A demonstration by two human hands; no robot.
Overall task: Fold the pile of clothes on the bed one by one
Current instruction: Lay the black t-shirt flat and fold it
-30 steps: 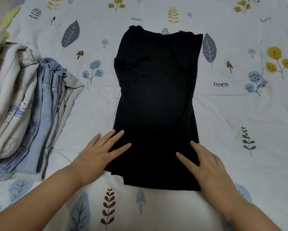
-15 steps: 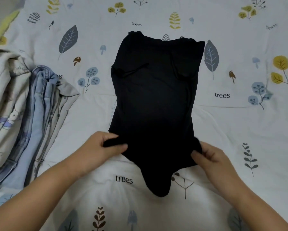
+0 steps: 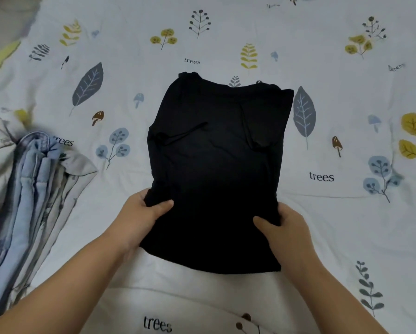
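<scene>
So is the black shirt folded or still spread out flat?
Partly folded: the black shirt has its sleeves tucked inward, and the left hand and right hand grip its lower edge, lifted off the bed.

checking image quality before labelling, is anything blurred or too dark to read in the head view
Head view: the black shirt is so dark that its folds barely show; the pile of clothes at the left edge is smeared; the printed bedsheet is evenly lit, no glare; both hands are sharp.

2 bare forearms, no sleeves
</scene>
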